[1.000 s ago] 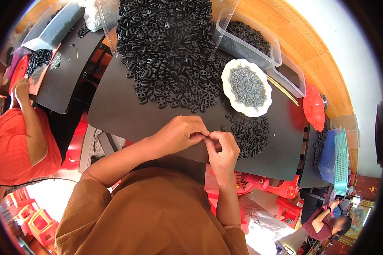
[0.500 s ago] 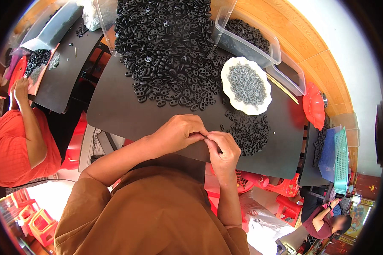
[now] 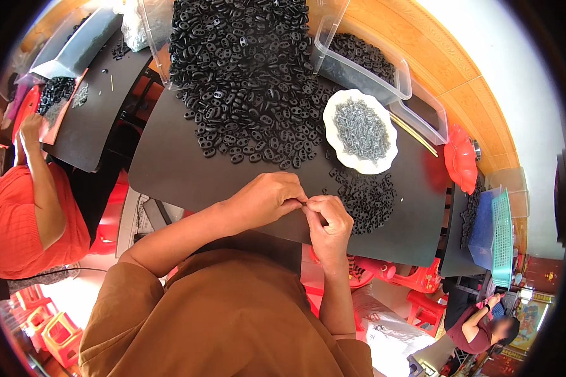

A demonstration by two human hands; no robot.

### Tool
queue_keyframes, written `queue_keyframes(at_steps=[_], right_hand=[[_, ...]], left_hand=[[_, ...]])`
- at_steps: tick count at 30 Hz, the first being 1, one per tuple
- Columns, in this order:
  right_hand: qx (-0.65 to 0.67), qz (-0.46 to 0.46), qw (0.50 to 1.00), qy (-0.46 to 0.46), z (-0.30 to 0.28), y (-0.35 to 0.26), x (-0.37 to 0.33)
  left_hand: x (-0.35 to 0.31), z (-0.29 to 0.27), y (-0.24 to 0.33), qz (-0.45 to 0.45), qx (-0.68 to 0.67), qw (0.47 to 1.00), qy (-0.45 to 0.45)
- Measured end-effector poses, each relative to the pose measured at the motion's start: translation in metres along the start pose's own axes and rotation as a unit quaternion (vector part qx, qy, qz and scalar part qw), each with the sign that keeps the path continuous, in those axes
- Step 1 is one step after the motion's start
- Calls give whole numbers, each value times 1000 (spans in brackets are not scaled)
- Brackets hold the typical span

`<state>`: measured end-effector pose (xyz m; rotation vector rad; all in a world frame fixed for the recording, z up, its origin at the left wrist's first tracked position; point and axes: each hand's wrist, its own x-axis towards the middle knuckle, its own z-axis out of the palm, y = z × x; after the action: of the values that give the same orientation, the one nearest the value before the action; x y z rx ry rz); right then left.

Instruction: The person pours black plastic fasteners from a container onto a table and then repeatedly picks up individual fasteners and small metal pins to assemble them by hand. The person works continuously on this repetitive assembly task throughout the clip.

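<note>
Above the near edge of the dark table [image 3: 170, 157], my left hand [image 3: 270, 198] and my right hand [image 3: 330, 220] meet fingertip to fingertip. Both are closed in a pinch, and whatever sits between the fingers is too small and covered to make out. Beyond them spreads a large heap of black oval plastic pieces with two holes [image 3: 245, 81]. Just past my right hand lies a pile of smaller black parts [image 3: 365, 201]. A white scalloped dish [image 3: 388, 154] behind that pile holds many small greyish metal-looking pieces [image 3: 361, 129].
Clear plastic bins [image 3: 358, 78] with black pieces stand at the back right, beside yellowish sticks [image 3: 415, 135] and a red scalloped dish [image 3: 460, 157]. A person in red [image 3: 34, 213] works at another table on the left. A second person [image 3: 478, 327] sits far right.
My hands stay pinched together at almost the same spot. The view has shifted slightly. The co-worker on the left has moved a hand a little.
</note>
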<state>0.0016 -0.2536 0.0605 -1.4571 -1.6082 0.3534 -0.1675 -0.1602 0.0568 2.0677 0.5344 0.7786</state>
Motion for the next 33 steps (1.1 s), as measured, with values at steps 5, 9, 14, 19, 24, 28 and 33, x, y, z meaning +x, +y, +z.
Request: queue_keyframes(at_steps=[5,9,14,19,24,28,33], right_hand=[[14,7,1000,-9,-2,0,3],[9,6,1000,-16,-2,3,2],[-3,0,1000,-15,-2,2,0],[-18,-13,1000,-16,-1,0,0],[13,73,991,-108,-20,-5,18],[101,156,969,-162,-55,5,82],[313,154,937,31,-85,44,215]], left_hand=[[4,-4,6,-15,-6,1000,-10],[4,-3,4,-10,5,1000,-16],[2,-3,3,10,11,1000,-10],[1,0,0,26,28,999,-1],[5,-6,1,-26,-21,999,-18],[3,-10,13,-86,-90,992,23],[0,-10,8,-84,-76,993,17]])
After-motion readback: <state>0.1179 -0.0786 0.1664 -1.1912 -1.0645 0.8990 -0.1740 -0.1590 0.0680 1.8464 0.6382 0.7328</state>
